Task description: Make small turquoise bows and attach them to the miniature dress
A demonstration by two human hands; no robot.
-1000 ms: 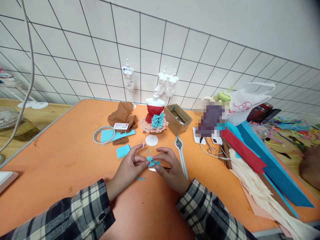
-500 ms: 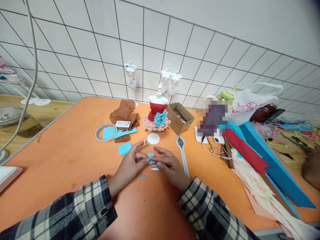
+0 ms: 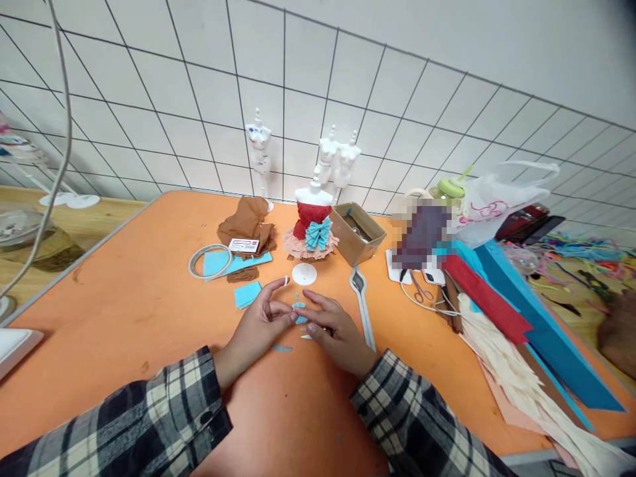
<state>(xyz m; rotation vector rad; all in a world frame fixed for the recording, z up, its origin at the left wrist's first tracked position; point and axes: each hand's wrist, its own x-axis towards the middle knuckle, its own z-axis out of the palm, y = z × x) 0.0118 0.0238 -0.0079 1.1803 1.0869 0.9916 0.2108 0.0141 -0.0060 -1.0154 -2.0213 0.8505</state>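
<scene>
A small light-blue crepe paper piece [image 3: 301, 318] is between my hands, just above the table, partly covered by fingers. My left hand [image 3: 258, 326] pinches its left side between thumb and a finger; the index finger points away, with a white band [image 3: 287, 281] near its tip. From the other side, my right hand [image 3: 342, 331] has a finger across the piece and its thumb at the lower right edge. Blue scraps [image 3: 282, 348] lie below. Beyond the hands stands a mini dress form [image 3: 311, 222] in a red bodice, blue bow and pink ruffle.
A tape roll [image 3: 211, 262], blue paper squares [image 3: 247, 295] and brown crepe paper [image 3: 243, 222] lie left. A cardboard box [image 3: 358, 233], scissors [image 3: 423, 289] and crepe strips [image 3: 507, 358] are right. White dress forms [image 3: 259, 149] stand behind. Another person's hand [image 3: 619, 331] shows far right.
The blue piece has turned slightly between my fingers, and my right thumb has shifted a little. The whole view has drifted slightly; the objects on the table stay in place.
</scene>
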